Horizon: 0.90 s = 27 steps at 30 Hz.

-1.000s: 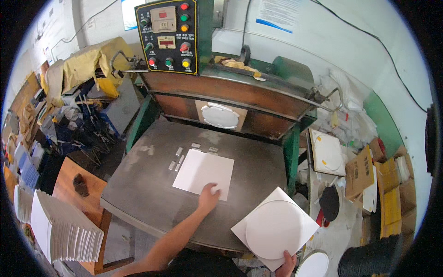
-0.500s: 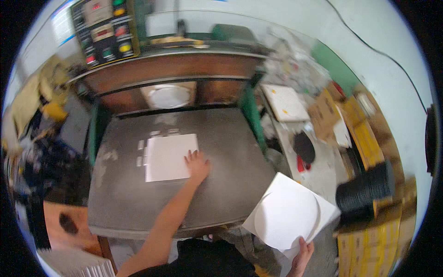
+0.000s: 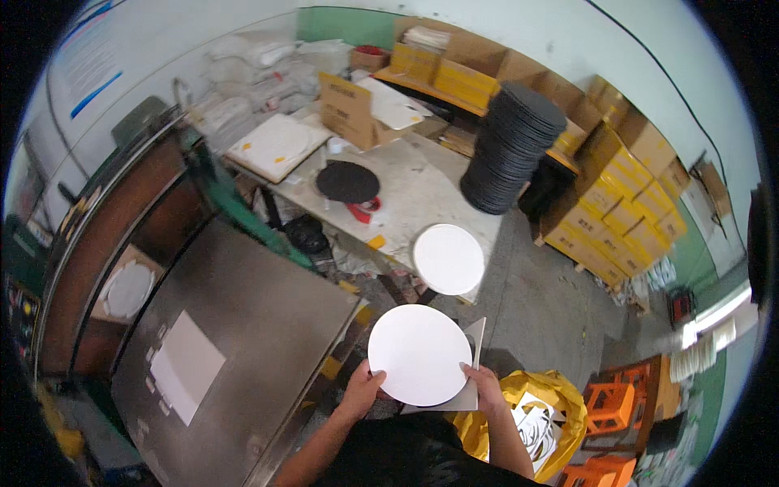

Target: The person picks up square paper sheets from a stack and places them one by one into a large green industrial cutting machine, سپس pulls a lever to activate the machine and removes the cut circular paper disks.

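I see my left hand (image 3: 359, 390) and right hand (image 3: 485, 388) gripping a white disc (image 3: 419, 354) over its offcut sheet (image 3: 473, 365), between the metal desk (image 3: 243, 316) and yellow bag (image 3: 552, 398).

Single head view, fisheye, looking steeply down, close above hands; press table (image 3: 243, 325) at left.
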Tool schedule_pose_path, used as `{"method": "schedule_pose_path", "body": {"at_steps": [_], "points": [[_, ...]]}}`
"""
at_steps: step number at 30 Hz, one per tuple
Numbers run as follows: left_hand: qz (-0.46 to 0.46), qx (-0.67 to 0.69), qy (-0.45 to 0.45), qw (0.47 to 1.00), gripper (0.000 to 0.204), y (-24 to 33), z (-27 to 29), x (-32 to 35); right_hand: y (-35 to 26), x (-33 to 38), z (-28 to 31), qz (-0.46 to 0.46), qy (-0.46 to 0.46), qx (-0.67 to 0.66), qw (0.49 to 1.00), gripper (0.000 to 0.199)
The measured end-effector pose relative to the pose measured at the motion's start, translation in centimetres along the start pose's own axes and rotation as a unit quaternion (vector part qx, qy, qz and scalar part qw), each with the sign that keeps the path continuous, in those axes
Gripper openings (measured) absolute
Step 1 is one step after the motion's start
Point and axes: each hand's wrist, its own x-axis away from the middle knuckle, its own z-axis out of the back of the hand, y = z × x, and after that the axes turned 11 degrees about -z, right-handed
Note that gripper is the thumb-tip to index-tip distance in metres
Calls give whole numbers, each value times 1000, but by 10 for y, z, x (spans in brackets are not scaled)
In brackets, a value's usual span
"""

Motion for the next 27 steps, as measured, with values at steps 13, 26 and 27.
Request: {"method": "schedule_pose_path", "body": {"at_steps": [13, 26, 27], "points": [[8, 184, 31, 982, 43, -40, -77, -312, -40, 82, 239, 145, 666, 274, 679, 27], [46, 181, 119, 975, 48, -71, -115, -370, 213, -39, 404, -320, 457, 332, 760, 50], [46, 176, 115, 977, 50, -66, -109, -367, 194, -66, 392, -300, 390, 333, 805, 41]]}}
